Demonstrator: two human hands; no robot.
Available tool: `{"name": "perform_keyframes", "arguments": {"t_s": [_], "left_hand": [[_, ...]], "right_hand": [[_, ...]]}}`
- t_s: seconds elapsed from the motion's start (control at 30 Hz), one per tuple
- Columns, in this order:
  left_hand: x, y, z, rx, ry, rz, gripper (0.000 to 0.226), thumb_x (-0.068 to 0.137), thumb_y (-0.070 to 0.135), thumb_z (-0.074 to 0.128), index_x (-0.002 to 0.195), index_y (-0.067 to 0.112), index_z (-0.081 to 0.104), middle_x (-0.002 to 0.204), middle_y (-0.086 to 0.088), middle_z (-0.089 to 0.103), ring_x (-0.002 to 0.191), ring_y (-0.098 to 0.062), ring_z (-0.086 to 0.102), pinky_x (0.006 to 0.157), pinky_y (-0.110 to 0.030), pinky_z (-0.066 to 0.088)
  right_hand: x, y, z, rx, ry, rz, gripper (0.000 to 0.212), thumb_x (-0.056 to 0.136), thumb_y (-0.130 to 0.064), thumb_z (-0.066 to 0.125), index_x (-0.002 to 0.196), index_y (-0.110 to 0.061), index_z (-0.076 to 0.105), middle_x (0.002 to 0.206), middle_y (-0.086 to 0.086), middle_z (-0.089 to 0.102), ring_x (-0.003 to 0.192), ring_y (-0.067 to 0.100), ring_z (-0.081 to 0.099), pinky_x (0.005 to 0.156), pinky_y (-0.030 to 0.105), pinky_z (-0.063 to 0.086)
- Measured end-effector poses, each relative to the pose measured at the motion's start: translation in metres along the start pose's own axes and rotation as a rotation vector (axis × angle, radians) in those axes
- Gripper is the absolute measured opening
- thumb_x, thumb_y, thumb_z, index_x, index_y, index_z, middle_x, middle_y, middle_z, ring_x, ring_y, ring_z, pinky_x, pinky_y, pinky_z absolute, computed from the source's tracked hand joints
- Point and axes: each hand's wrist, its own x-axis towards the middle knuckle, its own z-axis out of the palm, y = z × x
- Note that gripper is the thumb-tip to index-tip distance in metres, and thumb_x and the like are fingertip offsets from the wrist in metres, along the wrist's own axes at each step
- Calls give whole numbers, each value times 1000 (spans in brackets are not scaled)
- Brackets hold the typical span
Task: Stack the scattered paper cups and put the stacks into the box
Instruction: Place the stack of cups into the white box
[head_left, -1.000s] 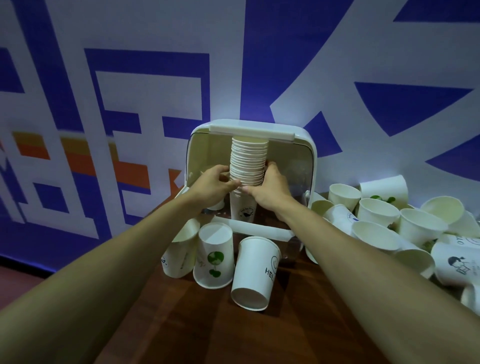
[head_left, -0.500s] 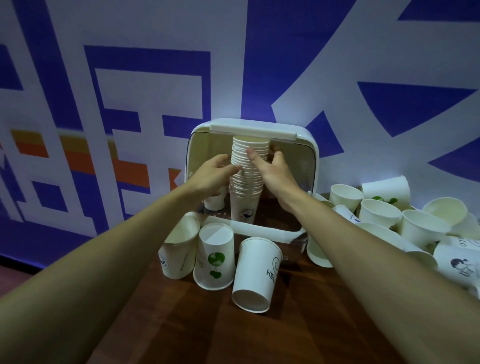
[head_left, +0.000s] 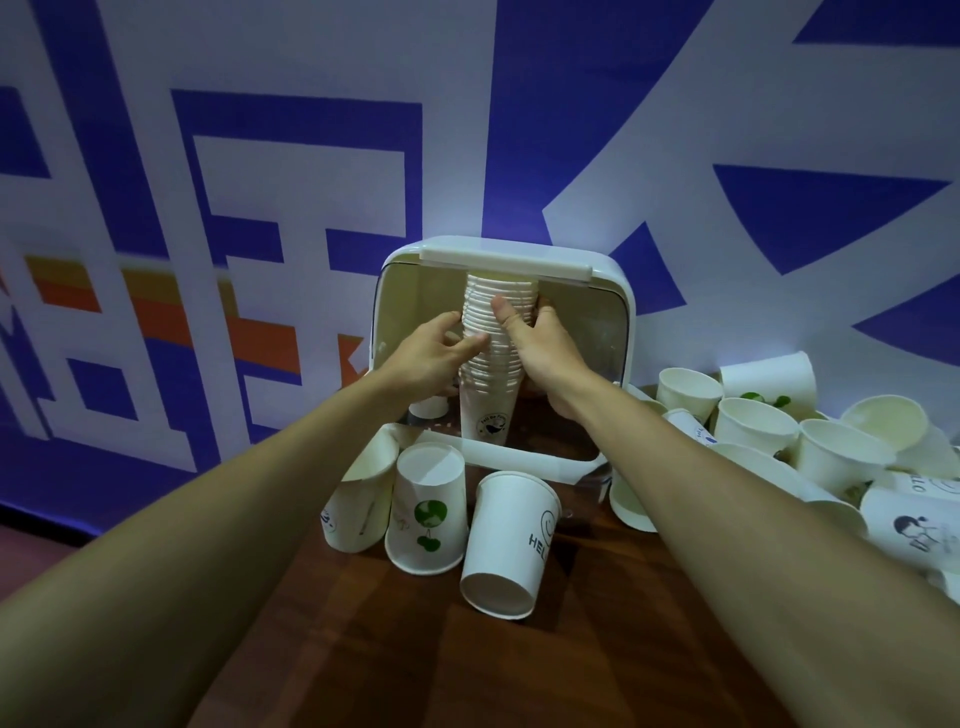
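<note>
Both hands close on the tall stack of paper cups from opposite sides, arms stretched forward and almost parallel. The left hand curls its fingers round the stack's left flank, with the thumb laid against the front. The right hand wraps the right flank, thumb pointing up across the rims and fingertips hooked behind. The stack stands upright inside the white box, with its top just under the edge of the raised lid. What looks like a single small cup sits in the box behind the left wrist, though it is mostly hidden. Just in front of the box lie three loose cups on the wooden table. A pile of cups lies to the right. Behind rises a blue-and-white wall.
</note>
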Motion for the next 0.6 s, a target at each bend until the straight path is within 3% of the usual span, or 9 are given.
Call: {"name": "perform_keyframes", "arguments": {"t_s": [0.17,0.27,0.4,0.5,0.6], "left_hand": [[-1,-1,0,204,-35,29,63,86,16,69,141,16,38,115,-1,57,101,-19,59,85,-34,54],[-1,-4,-1,245,-36,24,55,85,8,68,135,13,47,119,-3,60,104,-21,60,88,-36,54],[-3,-13,-4,208,-30,20,51,88,-1,60,135,15,50,126,-5,60,111,-20,57,82,-27,51],[-4,-20,-2,188,-17,-1,54,89,-1,58,138,19,47,123,-2,59,101,-15,58,69,-19,52],[-3,-22,-1,144,-23,-36,52,89,6,62,137,19,45,116,-2,59,93,-13,59,67,-20,52]], "right_hand": [[-7,20,-1,-98,-139,57,79,75,-34,79,139,-18,35,135,1,56,122,22,54,100,47,47],[-6,24,-1,-141,-119,42,71,77,-29,79,134,-14,40,132,3,58,118,23,57,96,48,51],[-2,28,-2,-184,-52,5,67,77,-24,79,132,-12,44,130,4,58,118,23,56,96,45,51],[2,30,0,-162,-46,14,66,76,-23,79,132,-14,46,128,5,60,116,23,58,95,46,52],[3,29,0,-133,-68,29,69,74,-26,79,133,-17,46,128,2,61,115,22,59,96,47,51]]}}
